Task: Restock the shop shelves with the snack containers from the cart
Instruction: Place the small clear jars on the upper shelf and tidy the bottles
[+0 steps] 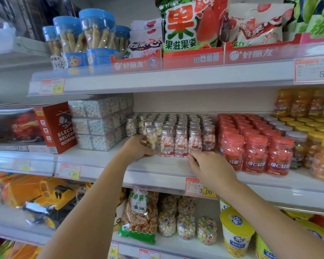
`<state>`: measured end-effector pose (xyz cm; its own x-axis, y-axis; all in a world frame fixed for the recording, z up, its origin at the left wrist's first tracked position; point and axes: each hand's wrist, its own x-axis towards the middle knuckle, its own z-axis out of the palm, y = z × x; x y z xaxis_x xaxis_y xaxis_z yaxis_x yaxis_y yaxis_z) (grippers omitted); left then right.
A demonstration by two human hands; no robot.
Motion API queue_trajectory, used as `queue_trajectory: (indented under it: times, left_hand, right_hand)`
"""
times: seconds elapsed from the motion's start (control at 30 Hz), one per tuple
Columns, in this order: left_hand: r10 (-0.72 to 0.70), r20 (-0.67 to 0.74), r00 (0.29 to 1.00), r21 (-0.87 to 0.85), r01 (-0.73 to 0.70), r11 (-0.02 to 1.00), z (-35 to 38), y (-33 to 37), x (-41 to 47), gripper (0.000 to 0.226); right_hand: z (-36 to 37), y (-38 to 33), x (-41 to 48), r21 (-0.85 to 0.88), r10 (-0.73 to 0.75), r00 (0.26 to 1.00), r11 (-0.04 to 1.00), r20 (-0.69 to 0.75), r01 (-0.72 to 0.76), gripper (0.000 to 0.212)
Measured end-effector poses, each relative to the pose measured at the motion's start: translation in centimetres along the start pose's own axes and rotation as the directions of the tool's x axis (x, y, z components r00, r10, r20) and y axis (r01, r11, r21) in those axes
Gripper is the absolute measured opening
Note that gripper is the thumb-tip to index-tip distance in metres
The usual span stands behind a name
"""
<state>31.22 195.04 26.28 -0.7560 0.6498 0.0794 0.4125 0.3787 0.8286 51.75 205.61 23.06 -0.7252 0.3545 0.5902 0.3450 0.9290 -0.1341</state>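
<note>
We're up at the middle shelf (163, 165), and our left hand (138, 149) has its fingers curled round one silver-capped bottle (151, 136) of yellow-and-white sweets. It's upright at the left end of the front row, base hidden behind the fingers. Right beside it, four pink bottles (180, 142) stand shoulder to shoulder, so that's five across the front, with more rows of silver caps packed behind, too blurred for us to count. Our right hand (209, 166) sits low, fingertips bent at the foot of the third pink bottle (195, 141); touching or pinching, we cannot tell. To the right, three red-lidded jars (255, 152) front their block. To the left, clear boxes (99, 124) are stacked three high. On the shelf above, we count four blue-lidded tubs (97, 32).
</note>
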Motion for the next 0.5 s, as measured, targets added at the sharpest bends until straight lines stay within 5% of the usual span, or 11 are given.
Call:
queue_trajectory:
  times: [0.1, 0.5]
  left_hand:
    - [0.02, -0.102, 0.995, 0.136, -0.006, 0.991, 0.4, 0.3, 0.1, 0.054]
    - [0.046, -0.167, 0.985, 0.194, -0.013, 0.981, 0.9, 0.7, 1.2, 0.028]
  right_hand:
    - [0.0, -0.1, -0.1, 0.014, 0.016, 1.0, 1.0, -0.003, -0.016, 0.028]
    - [0.2, -0.6, -0.1, -0.078, 0.053, 0.998, 0.995, -0.028, -0.055, 0.038]
